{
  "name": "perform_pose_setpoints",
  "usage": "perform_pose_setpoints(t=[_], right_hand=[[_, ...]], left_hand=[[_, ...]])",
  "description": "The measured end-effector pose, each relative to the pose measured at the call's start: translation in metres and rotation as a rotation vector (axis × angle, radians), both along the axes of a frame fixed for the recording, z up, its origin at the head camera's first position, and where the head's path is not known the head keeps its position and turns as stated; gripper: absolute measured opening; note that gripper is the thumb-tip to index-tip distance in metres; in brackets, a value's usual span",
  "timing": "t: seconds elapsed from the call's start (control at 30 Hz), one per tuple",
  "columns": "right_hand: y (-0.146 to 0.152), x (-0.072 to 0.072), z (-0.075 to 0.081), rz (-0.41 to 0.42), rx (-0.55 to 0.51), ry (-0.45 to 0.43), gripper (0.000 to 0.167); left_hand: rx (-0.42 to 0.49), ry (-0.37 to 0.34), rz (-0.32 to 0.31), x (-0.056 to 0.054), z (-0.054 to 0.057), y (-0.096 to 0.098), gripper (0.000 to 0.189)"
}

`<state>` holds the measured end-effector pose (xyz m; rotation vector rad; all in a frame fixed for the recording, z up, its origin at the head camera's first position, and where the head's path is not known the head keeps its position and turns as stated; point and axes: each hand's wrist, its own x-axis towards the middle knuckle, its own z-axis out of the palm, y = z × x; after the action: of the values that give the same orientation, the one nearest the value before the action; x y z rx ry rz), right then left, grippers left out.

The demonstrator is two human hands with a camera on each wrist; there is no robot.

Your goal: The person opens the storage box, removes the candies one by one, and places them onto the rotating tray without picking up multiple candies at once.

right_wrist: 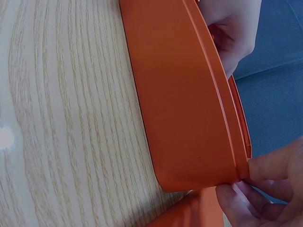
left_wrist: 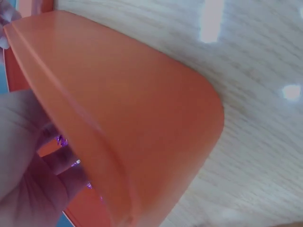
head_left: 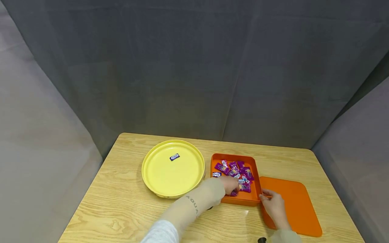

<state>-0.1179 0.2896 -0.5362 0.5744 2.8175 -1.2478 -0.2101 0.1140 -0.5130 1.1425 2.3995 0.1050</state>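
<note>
beige arm sleeves (head_left: pixel 202 199), left lettered "aqua"; pale upper sleeve (head_left: pixel 162 233).

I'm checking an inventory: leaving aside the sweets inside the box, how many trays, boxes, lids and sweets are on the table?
Yellow tray: 1
Orange box: 1
Orange lid: 1
Wrapped sweet on the tray: 1
Total: 4

Orange sq. box (head_left: pixel 241 202), open-topped, upright; mostly purple-wrapped candies (head_left: pixel 233 171) piled loosely w/in.
</note>
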Motion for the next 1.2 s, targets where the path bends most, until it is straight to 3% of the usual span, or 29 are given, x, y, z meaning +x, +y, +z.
perform_pose_setpoints(t=[0.07, 0.17, 0.37, 0.77, 0.97, 1.2], right_hand=[[0.0, 0.0, -0.001, -0.001, -0.003, -0.001, 0.034], [0.001, 0.0, -0.001, -0.001, 0.001, -0.004, 0.035], [0.0, -0.002, 0.0, 0.003, -0.001, -0.014, 0.035], [0.0, -0.003, -0.001, 0.0, 0.021, -0.015, 0.035], [0.001, -0.003, -0.002, -0.005, 0.018, -0.023, 0.035], [0.002, -0.003, 0.0, 0.007, 0.012, -0.014, 0.035]], left_hand=[[0.026, -0.039, 0.049, 0.002, 0.003, -0.002, 0.028], [0.047, -0.064, 0.073, 0.005, 0.004, -0.003, 0.023], [0.035, -0.007, 0.018, 0.003, -0.003, 0.001, 0.018], [0.072, 0.052, -0.017, -0.007, -0.013, 0.004, 0.016], [0.095, 0.053, 0.009, -0.013, -0.019, 0.005, 0.019], [0.109, 0.066, 0.011, -0.018, -0.015, 0.007, 0.021]])
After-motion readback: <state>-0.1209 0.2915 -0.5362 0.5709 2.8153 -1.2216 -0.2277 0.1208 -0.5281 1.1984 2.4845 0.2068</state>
